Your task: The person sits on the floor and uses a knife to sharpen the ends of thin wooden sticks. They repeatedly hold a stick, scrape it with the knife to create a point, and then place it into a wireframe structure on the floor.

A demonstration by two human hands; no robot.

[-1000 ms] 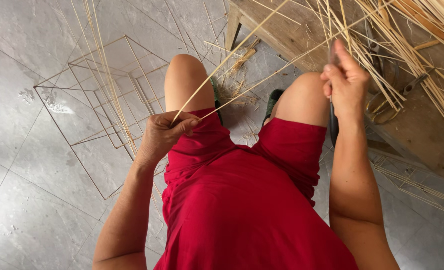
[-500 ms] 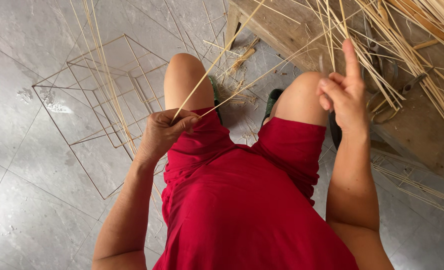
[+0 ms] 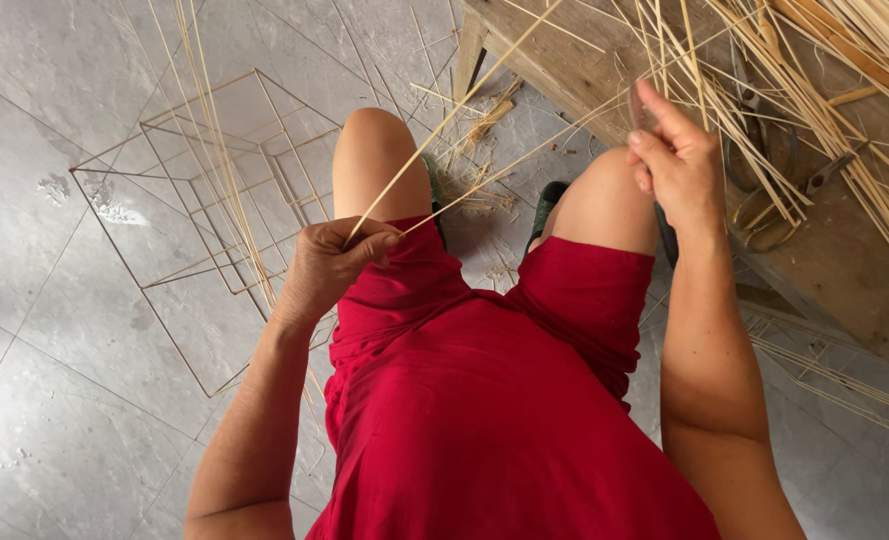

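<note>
My left hand (image 3: pixel 330 265) rests by my left knee, closed on the near ends of two thin pale straw strips (image 3: pixel 435 135) that run up and right toward the bench. My right hand (image 3: pixel 677 160) hovers above my right knee, index finger raised, fingertips among the loose straw stalks (image 3: pixel 765 90) spread over the bench; whether it grips one I cannot tell. I sit in red clothing (image 3: pixel 505 400), knees bare.
A low wooden bench (image 3: pixel 845 270) at the upper right carries the straw and dark metal scissors (image 3: pixel 770 175). A thin wire frame (image 3: pixel 180 220) lies on the grey tiled floor at left, with long stalks across it. Straw scraps (image 3: pixel 480 125) litter the floor between my knees.
My right hand has slid down from the bench edge toward my knee and opened its fingers, index now pointing up. My left hand has kept its hold in the same place.
</note>
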